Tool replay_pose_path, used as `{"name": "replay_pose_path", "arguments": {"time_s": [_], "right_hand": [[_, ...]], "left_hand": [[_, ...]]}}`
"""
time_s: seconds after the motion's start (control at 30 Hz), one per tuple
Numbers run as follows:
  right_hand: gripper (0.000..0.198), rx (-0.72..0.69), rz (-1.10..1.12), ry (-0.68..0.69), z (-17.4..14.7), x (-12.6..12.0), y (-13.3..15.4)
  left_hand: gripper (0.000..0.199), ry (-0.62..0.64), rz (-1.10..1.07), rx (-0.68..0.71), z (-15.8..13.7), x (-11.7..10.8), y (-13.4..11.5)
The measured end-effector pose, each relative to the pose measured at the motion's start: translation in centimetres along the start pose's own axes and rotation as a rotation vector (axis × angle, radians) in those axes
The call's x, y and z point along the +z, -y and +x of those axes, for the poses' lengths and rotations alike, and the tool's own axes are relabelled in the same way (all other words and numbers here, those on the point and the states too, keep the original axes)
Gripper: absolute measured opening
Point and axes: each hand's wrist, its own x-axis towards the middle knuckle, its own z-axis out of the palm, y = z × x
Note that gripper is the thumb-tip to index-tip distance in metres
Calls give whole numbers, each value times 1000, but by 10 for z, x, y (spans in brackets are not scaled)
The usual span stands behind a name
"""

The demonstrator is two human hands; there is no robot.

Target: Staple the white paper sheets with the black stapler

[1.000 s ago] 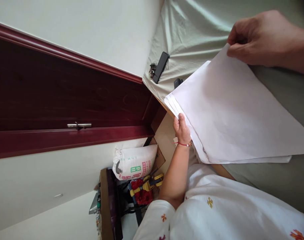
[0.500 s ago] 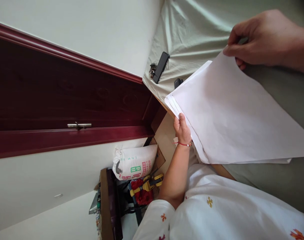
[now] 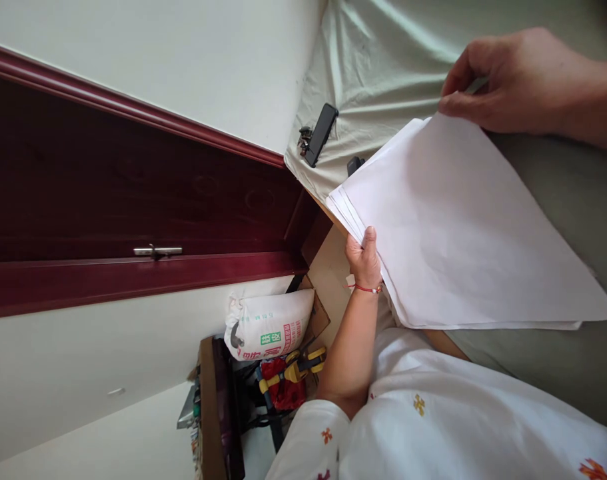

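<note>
Several large white paper sheets [image 3: 473, 227] lie stacked over the edge of a bed-like surface with a pale green cloth [image 3: 383, 73]. My left hand [image 3: 366, 257], with a red string bracelet at the wrist, grips the stack's near left edge, thumb on top. Between the thumb and fingers of my right hand [image 3: 513, 83], the far corner of the top sheet is pinched and slightly raised. The sheet slopes from that corner down onto the stack. At the left edge, the layered borders of the lower sheets show.
A black phone [image 3: 322, 135] lies on the cloth beside some keys [image 3: 304, 139]. A small black object [image 3: 354, 165] is partly behind the paper. To the left are a dark red door [image 3: 133, 180], a white printed sack [image 3: 270, 323] and a yellow-and-red item [image 3: 288, 377].
My right hand has moved slightly left and down with the sheet's corner. The top sheet's right side has drawn in to the left, nearer the stack. My left hand stays at the edge.
</note>
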Motion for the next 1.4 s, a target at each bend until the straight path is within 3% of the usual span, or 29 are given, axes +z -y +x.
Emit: {"name": "replay_pose_path", "arguments": {"time_s": [0.1, 0.23, 0.63, 0.9, 1.4], "right_hand": [[41, -14, -13, 36, 2, 3, 0], [28, -32, -48, 90, 5, 3, -2], [9, -38, 141, 31, -3, 0, -6], [15, -31, 125, 86, -1, -3, -2], [21, -36, 8, 50, 3, 4, -4]], "left_hand": [[53, 0, -44, 9, 1, -1, 3], [54, 1, -22, 13, 1, -1, 3], [56, 9, 19, 29, 1, -1, 3], [59, 1, 17, 10, 0, -2, 3], [59, -4, 36, -3, -1, -2, 3]]}}
